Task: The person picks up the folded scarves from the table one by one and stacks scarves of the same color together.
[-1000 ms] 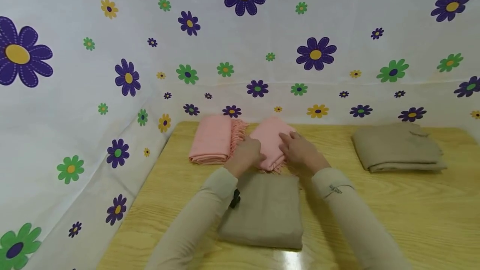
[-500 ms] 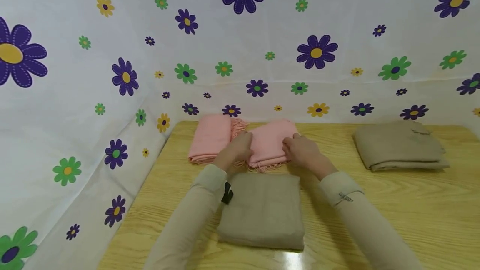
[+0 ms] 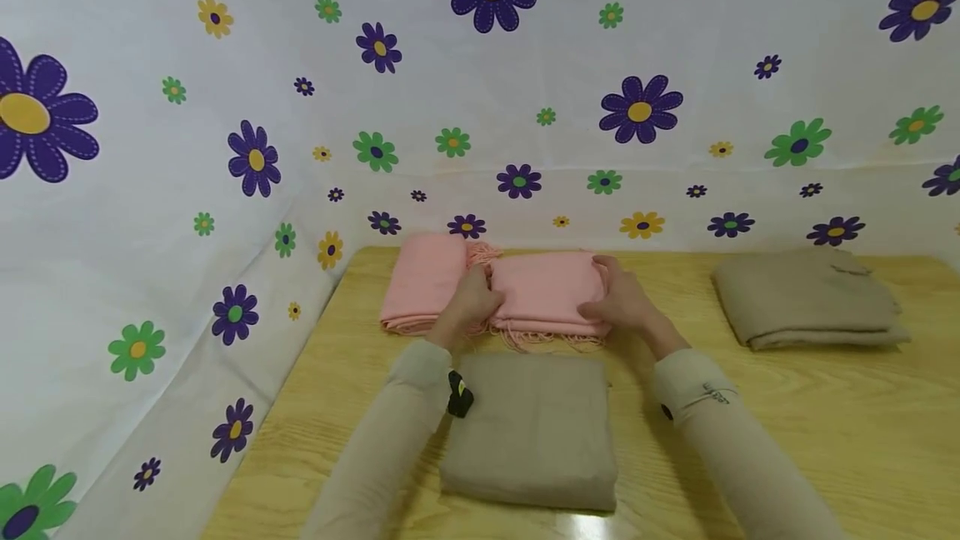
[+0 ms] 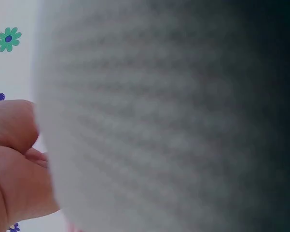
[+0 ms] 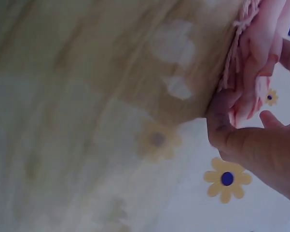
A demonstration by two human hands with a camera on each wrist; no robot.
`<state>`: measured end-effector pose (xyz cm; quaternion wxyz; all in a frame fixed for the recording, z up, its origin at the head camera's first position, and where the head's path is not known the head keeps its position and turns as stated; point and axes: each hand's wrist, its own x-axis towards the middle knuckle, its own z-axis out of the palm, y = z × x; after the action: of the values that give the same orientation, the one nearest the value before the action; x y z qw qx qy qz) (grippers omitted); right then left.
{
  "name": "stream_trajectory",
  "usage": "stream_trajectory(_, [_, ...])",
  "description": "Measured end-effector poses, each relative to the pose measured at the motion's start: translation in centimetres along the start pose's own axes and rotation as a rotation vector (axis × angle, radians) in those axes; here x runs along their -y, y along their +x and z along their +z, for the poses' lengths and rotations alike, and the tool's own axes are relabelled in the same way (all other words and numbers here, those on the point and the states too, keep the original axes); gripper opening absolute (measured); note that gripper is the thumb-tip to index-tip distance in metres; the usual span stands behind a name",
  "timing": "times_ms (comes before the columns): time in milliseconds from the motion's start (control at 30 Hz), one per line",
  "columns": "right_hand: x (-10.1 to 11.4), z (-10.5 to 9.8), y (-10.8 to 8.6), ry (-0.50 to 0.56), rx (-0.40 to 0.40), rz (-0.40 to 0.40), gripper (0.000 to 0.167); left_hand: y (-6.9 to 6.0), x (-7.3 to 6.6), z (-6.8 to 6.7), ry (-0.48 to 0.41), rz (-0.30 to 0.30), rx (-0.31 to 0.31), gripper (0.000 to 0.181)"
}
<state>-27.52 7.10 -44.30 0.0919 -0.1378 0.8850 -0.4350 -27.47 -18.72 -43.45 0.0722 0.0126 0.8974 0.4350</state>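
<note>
Near the back of the table lies a folded pink scarf (image 3: 547, 290) with fringe along its front edge. My left hand (image 3: 474, 297) holds its left side, with the thumb in front. At the right side my right hand (image 3: 626, 300) grips the folded layers between thumb and fingers. In the right wrist view, the thumb of that hand (image 5: 260, 150) presses on the scarf's edge (image 5: 251, 63). A blurred sleeve (image 4: 135, 116) covers most of the left wrist view, leaving part of the hand (image 4: 14, 164) visible; its fingertips are hidden.
A second folded pink scarf (image 3: 426, 283) lies just left of the held one. One folded beige cloth (image 3: 532, 432) lies in front, between my forearms, and another (image 3: 810, 298) at the back right. A flower-printed sheet (image 3: 570, 48) rises behind the wooden table (image 3: 817, 415).
The held scarf has turned from a slant to lie nearly square with the table. My right hand has shifted outward to its right edge, and my left hand slightly left to its left edge.
</note>
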Motion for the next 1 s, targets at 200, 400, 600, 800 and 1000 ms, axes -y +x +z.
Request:
stream_trajectory(200, [-0.4,-0.6,0.1,0.258,0.082,0.038,0.102,0.6,0.3,0.0,-0.055,-0.051,0.090,0.066])
stream_trajectory(400, [-0.8,-0.9,0.4,0.342,0.135,0.023,0.101,0.6,0.3,-0.3,-0.224,-0.033,0.164,0.076])
stream_trajectory(600, [-1.1,-1.1,0.0,0.471,0.170,0.086,0.104,0.4,0.1,0.2,-0.351,0.024,0.217,0.092])
stream_trajectory(800, [-0.3,-0.5,0.0,0.657,0.234,0.133,0.104,0.1,0.1,0.1,-0.344,0.029,0.219,0.090])
stream_trajectory(1000, [-0.1,-0.6,-0.6,0.723,0.229,0.144,0.102,-0.6,-1.0,-0.2,-0.307,0.085,0.217,0.089])
